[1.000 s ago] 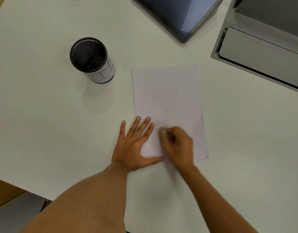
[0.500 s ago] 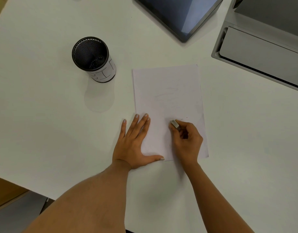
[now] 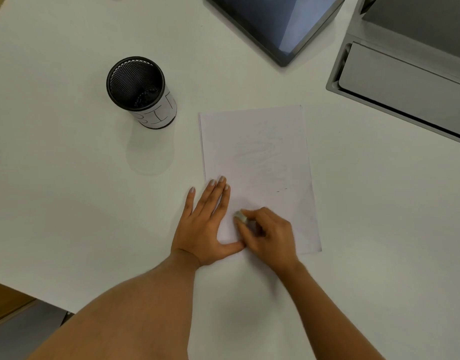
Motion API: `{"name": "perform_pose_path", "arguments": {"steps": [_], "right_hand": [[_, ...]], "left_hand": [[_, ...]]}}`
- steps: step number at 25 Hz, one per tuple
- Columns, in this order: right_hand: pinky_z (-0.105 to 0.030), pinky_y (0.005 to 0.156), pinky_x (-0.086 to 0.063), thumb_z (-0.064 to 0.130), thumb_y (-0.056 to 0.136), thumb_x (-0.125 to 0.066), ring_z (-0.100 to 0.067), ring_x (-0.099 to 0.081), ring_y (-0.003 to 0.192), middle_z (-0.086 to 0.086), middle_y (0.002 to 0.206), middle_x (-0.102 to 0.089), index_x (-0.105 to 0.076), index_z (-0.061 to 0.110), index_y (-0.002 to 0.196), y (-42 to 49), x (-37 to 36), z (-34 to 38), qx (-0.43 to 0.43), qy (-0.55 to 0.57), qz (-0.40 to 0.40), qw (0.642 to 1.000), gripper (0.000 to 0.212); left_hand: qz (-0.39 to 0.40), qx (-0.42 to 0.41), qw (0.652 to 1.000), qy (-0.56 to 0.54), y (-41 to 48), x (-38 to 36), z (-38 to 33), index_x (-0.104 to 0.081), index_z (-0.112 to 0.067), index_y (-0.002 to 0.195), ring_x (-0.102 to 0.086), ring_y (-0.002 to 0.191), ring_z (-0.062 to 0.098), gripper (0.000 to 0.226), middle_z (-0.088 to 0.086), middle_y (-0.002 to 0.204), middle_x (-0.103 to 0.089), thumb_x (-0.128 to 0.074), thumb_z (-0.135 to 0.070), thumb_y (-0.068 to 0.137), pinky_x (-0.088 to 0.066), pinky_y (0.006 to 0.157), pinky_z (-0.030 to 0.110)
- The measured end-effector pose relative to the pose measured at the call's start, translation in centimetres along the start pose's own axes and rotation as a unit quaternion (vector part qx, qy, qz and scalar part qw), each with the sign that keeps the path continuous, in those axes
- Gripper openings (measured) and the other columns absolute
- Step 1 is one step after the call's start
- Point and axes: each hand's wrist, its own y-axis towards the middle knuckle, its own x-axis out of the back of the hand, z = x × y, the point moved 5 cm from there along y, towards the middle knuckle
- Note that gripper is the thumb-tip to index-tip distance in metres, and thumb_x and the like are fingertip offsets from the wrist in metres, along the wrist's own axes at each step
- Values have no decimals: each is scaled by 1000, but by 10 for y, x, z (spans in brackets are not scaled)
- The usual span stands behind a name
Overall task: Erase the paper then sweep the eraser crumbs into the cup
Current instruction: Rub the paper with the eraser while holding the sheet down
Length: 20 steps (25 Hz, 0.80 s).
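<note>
A: White paper (image 3: 257, 162) lies flat under your spread left hand (image 3: 205, 224); your right hand (image 3: 269, 233) pinches the eraser (image 3: 240, 216).

B: Rub hard and it could crease; the cup (image 3: 140, 92) stands well apart.

Your left hand (image 3: 206, 224) lying flat with fingers spread on the paper's (image 3: 260, 157) near-left corner, your right hand (image 3: 269, 236) pinching the eraser (image 3: 240, 216) just beside it, both forearms bare.

White tabletop (image 3: 67, 203), sheet of paper (image 3: 260, 152) at frame centre, left hand (image 3: 205, 224) flat on its lower left corner, right hand (image 3: 270, 235) pinching a small eraser (image 3: 240, 216) against the sheet, black mesh cup (image 3: 140, 92) upper left, tablet (image 3: 275, 22) at top.
</note>
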Motion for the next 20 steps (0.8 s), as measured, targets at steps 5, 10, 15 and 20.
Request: {"name": "perform_pose_path", "arguments": {"steps": [5, 10, 15, 20], "right_hand": [[-37, 52, -48, 21, 84, -77, -17, -51, 51, 0, 60, -59, -64, 12, 68, 33, 43, -42, -191, -20, -159, 968, 22], [-29, 49, -47, 29, 84, -73, -8, -52, 52, 6, 66, -62, -68, 16, 73, -7, 4, -1, -49, -23, 37, 998, 18], [-29, 53, -49, 35, 82, -76, -7, -53, 52, 9, 66, -65, -68, 23, 73, 21, 42, -33, -216, -46, -113, 969, 16], [-18, 54, -43, 47, 81, -69, -5, -57, 55, 14, 70, -68, -72, 28, 77, -9, 21, -9, -118, -85, -5, 989, 20]], "left_hand": [[17, 7, 1000, 14, 0, 1, 0, -23, -8, 159, -11, 157, 22, 111, 7, 169, -15, -42, -85, 81, -7, 126, 52], [18, 3, 1000, 6, 0, -1, 1, -23, -9, 159, -11, 157, 22, 107, 7, 169, -14, -45, -80, 82, -11, 125, 54], [18, 8, 1000, 4, 0, 0, 0, -24, -9, 159, -11, 157, 20, 111, 6, 169, -15, -45, -85, 81, -9, 126, 53], [14, 3, 1000, 0, 0, 0, 1, -24, -9, 159, -10, 157, 21, 109, 7, 169, -15, -46, -82, 82, -10, 125, 54]]}}
